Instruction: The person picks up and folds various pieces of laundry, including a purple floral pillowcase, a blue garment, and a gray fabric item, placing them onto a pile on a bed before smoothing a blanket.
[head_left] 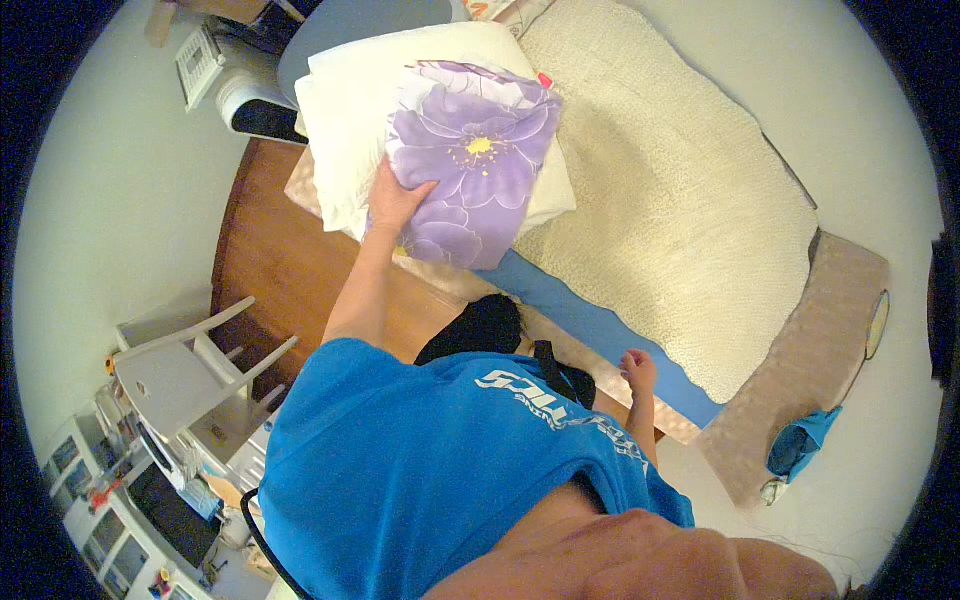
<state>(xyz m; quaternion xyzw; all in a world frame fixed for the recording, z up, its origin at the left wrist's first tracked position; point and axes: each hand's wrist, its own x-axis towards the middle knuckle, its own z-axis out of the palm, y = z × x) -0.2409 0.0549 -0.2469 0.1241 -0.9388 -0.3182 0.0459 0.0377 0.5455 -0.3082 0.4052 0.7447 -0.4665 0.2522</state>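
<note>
My left hand [395,197] grips the left edge of a folded cloth [470,150], purple with large flowers and yellow centres. The thumb lies over the cloth and the other fingers are hidden beneath it. Under this cloth is a thick stack of folded white bedding [345,110], at the far side of the bed. Lower right, my right hand [638,370] hangs near the bed's edge with its fingers curled in; nothing shows in them.
A cream fleecy pad [690,170] covers much of the bed, over a blue layer [560,300]. On the beige bed end [790,330] sits a blue bag [800,445]. A white chair [180,385] stands at left on the wooden floor [270,240], near a cluttered desk.
</note>
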